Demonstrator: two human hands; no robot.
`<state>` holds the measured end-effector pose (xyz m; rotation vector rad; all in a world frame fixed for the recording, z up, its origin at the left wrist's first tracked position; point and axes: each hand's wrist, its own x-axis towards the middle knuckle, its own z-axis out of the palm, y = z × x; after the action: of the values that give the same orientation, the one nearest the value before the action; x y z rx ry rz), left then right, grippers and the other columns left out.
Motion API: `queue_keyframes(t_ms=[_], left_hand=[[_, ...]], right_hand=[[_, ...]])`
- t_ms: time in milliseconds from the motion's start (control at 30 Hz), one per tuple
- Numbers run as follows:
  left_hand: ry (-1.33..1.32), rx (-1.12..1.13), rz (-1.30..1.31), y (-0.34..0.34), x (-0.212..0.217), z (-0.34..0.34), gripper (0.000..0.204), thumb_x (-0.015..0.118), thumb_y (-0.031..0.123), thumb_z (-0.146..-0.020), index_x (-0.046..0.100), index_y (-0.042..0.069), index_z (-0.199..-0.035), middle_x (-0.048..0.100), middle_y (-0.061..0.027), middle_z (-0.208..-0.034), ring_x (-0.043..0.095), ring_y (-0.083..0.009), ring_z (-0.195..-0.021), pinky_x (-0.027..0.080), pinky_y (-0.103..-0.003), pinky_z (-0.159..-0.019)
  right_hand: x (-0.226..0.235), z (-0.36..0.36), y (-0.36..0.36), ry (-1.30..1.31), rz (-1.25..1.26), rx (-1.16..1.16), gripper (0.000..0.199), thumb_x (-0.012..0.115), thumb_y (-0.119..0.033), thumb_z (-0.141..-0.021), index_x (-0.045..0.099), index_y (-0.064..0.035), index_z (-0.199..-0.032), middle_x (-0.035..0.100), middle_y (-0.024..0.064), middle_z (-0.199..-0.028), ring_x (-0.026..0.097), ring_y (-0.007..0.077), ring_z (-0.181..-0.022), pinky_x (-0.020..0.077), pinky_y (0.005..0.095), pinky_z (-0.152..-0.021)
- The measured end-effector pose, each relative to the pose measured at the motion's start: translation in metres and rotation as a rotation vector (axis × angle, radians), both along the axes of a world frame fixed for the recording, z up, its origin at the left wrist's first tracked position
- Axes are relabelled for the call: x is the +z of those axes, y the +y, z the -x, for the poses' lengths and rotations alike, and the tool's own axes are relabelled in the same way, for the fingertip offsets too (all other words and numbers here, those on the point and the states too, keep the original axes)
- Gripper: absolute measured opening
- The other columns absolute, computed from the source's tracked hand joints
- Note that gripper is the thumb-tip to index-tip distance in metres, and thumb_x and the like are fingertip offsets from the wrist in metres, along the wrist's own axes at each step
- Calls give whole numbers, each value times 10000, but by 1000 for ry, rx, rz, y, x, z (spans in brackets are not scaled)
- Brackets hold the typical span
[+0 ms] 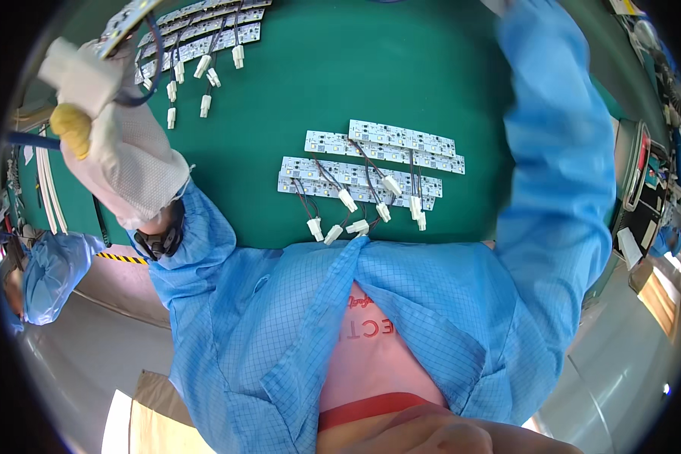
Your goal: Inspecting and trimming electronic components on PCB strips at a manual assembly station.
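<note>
My left hand (102,113), in a white glove with yellow fingertips, is raised at the upper left and grips a white light strip board (127,19) with a dark wire looping from it. My right arm in a blue sleeve (560,151) reaches up past the top edge, so my right hand is out of view. On the green mat (318,83) in front of me lie several white strip boards (371,170) with wires and white plug connectors (348,200).
Another batch of strip boards with connectors (200,41) lies at the mat's upper left. A person in a blue cap (49,272) sits at the left. Trays and equipment (643,181) crowd the right side. White rods (47,189) lie at the left edge.
</note>
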<state>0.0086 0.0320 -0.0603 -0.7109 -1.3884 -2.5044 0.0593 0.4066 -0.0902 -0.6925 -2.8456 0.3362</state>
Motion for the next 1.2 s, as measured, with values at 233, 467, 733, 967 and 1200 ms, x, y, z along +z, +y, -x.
queue_keyframes(t_ms=[233,467,733,967,1200], left_hand=[[-66,126,336,-16,-14,12,504,512,414,-932,526,-35,-1160,627,-91,-936,610,-147,-802,488,-230,-696],[-5,226,508,-14,-9,13,521,473,446,-940,548,-28,-1144,642,-77,-910,605,-121,-742,482,-218,-616],[-115,39,276,-10,1,5,519,548,420,-906,535,-36,-1152,585,-79,-1001,554,-150,-848,447,-261,-712],[-63,46,275,-15,-4,9,476,568,388,-907,557,-28,-1139,633,-72,-982,561,-92,-803,414,-194,-689],[-57,64,270,-24,-6,11,438,535,355,-933,556,-42,-1115,628,-96,-1011,581,-122,-877,430,-225,-764]], right_hand=[[38,116,-42,-310,260,-66,816,727,-383,-677,346,-256,-1387,460,170,-1303,425,374,-1216,323,517,-997],[0,129,-54,-197,-53,168,531,664,-237,-689,580,-461,-1162,597,28,-1183,486,295,-1182,317,490,-999],[-17,70,0,57,-233,374,118,592,-68,-661,591,-139,-755,564,112,-881,447,316,-1097,338,431,-935],[-34,65,22,124,-289,398,887,750,-404,-627,339,-110,-1357,385,108,-1357,366,260,-1277,273,442,-1068],[-27,95,6,-188,-354,351,641,682,-300,-746,419,-120,-1302,477,99,-1253,367,253,-1260,305,486,-1021]])
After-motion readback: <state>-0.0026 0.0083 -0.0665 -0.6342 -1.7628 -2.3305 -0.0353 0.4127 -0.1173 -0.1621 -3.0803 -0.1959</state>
